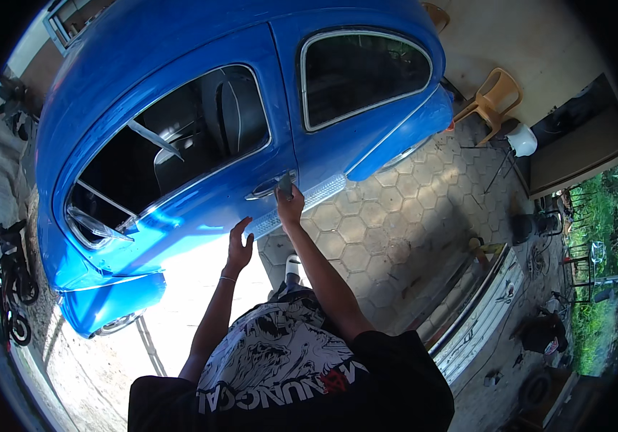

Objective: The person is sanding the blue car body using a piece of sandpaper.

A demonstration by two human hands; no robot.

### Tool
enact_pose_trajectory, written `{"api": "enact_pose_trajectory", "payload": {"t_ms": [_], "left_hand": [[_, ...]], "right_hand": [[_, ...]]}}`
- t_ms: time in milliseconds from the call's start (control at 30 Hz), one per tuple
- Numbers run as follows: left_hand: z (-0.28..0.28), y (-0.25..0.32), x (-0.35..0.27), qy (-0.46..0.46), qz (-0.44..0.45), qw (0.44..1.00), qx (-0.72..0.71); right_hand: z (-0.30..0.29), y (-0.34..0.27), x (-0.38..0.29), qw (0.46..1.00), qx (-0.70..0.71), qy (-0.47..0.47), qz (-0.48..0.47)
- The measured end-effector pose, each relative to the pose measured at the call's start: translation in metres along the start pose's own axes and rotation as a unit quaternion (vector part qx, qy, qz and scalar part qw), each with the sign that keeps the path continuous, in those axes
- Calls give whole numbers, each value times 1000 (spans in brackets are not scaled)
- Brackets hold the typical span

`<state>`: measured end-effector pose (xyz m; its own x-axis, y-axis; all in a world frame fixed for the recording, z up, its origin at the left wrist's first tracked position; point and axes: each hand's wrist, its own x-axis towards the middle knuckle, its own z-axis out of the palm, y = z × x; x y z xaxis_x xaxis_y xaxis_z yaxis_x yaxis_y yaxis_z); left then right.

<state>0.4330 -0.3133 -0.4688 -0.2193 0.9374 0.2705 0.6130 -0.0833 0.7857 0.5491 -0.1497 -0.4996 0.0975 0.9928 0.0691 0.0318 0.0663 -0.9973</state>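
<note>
A blue Beetle-type car stands side-on before me. My right hand is raised at the rear part of its door, gripping a small dark grey flat piece, perhaps sandpaper or cloth; its far edge overlaps the door handle. Whether the piece touches the paint I cannot tell. My left hand is empty, fingers apart, at the lower door panel; contact with the panel cannot be made out. Above the hands is the door window, with a chrome-trimmed rear side window beyond.
A ribbed running board juts out below the door. An open vent window sticks out at the front. Hexagonal pavers cover the floor. A long white-topped bench stands right, and a tan plastic chair far right. Bright sun glares at left.
</note>
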Motion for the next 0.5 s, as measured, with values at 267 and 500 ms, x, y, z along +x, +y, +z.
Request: {"api": "enact_pose_trajectory", "payload": {"t_ms": [267, 500], "left_hand": [[34, -35, -68, 43, -132, 949, -284], [87, 32, -36, -33, -224, 915, -334]], "right_hand": [[-47, -19, -100, 976, 51, -183, 103], [-128, -27, -88, 984, 18, -176, 19]]}}
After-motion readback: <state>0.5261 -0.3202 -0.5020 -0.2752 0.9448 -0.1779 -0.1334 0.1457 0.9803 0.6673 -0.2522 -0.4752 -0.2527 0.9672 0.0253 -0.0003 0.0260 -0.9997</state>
